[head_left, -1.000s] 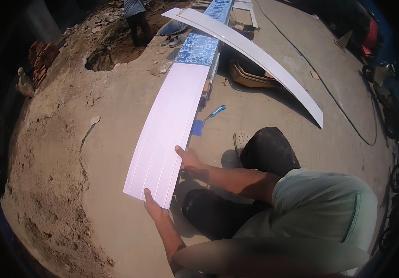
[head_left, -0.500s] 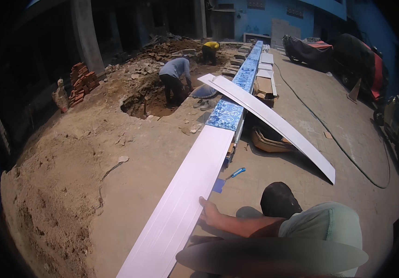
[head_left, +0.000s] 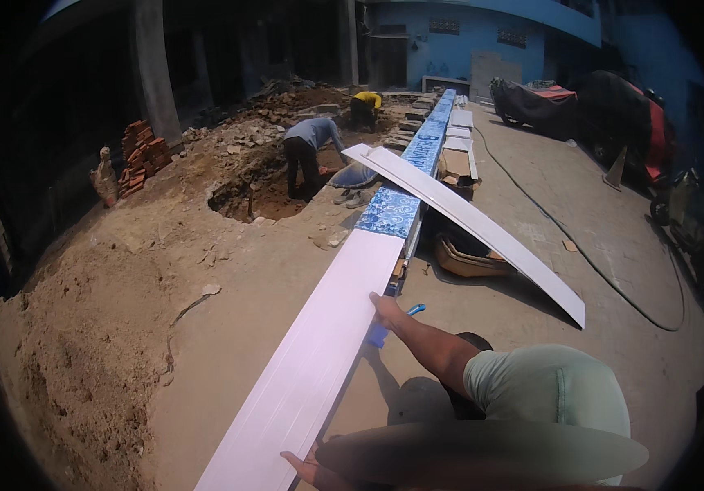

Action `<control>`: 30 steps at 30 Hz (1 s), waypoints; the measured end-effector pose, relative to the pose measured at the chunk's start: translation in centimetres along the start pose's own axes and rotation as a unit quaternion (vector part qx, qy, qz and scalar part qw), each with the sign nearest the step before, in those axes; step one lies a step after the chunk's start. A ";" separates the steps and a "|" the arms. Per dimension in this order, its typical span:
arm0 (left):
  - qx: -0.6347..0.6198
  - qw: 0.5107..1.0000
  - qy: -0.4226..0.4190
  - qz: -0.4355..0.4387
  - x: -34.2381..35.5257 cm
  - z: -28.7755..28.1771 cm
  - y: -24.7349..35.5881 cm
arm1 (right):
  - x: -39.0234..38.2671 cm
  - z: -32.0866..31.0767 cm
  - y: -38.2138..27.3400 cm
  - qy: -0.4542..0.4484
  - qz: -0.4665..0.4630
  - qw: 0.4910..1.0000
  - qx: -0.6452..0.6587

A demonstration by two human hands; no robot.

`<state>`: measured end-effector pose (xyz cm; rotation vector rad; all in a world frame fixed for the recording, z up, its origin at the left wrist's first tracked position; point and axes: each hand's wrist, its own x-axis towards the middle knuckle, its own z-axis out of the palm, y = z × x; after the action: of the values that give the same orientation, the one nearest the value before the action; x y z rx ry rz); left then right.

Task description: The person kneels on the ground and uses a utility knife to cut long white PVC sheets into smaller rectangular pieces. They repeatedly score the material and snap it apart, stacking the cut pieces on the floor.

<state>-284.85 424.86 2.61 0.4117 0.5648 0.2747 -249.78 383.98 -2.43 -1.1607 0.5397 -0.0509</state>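
A long white grooved panel [head_left: 303, 344] stretches away from me, joining a blue-patterned length [head_left: 389, 213]. My right hand [head_left: 383, 306] grips its right edge partway along, thumb on the top face. Near the bottom of the picture, my left hand [head_left: 299, 466] holds the same panel, thumb on top and fingers partly hidden. A second white plank [head_left: 491, 237] lies slanted across the patterned length. A blue utility knife [head_left: 416, 309] and a small blue piece [head_left: 378, 335] are beside my right hand on the ground side.
A dug pit [head_left: 254, 204] and brick stack [head_left: 139, 164] are on the left. Two workers bend there, in grey [head_left: 311, 135] and yellow [head_left: 366, 106]. Stacked boards [head_left: 460, 131], a hose [head_left: 564, 237] and covered vehicles [head_left: 614, 123] are right. Loose soil [head_left: 82, 352] fills the lower left.
The view has tilted up, showing the workers and building. My right hand has moved forward along the panel's edge. My left hand, out of view half a second ago, shows again at the bottom.
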 end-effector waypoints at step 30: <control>-0.022 0.911 0.400 0.094 0.9 -11.7 3.9 | 17.4 -49.8 -31.7 0.359 -0.190 0.725 -0.556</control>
<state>-291.28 432.18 -5.04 0.2983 1.3262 0.6529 -248.62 322.87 4.60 -2.4734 1.0716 -0.6302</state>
